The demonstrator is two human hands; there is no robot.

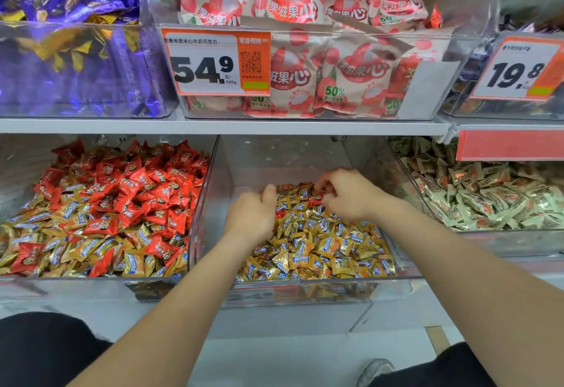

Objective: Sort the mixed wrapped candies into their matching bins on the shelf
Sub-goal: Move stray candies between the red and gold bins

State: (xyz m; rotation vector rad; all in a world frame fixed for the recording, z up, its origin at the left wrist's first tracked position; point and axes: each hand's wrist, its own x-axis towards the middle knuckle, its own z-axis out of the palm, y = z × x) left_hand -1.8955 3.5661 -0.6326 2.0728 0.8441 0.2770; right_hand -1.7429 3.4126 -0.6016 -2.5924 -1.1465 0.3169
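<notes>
Shop shelving (225, 126) is filling the view in two tiers, with clear plastic bins sitting side by side on each. Both hands are working at the rear of the middle bin (210, 203) on the lower tier. That bin is holding mostly gold candies (320, 249), with a few red pieces showing among them near the back.

The right hand (351, 196) is curling its fingers over a red candy (316, 199), apparently pinching it at the top of the heap. The left hand (251, 214) is lying knuckles-up on the gold pile with its thumb raised and its fingers tucked down out of sight. Whether it is grasping anything cannot be told.

The red candy is sitting between the two hands, touching the right fingertips and just beside the left thumb. Its long axis is too crumpled and covered to judge.

The left bin (24, 161) is holding the main mass of red candies (146, 185), mixed with gold, so it is judged to be the destination. It is lying to the left, across the clear dividing wall. The left hand is standing nearer to it, so the right arm would be crossing over the left forearm to deliver. The right bin (409, 191), with its pale candies (476, 194), is lying the opposite way.
</notes>
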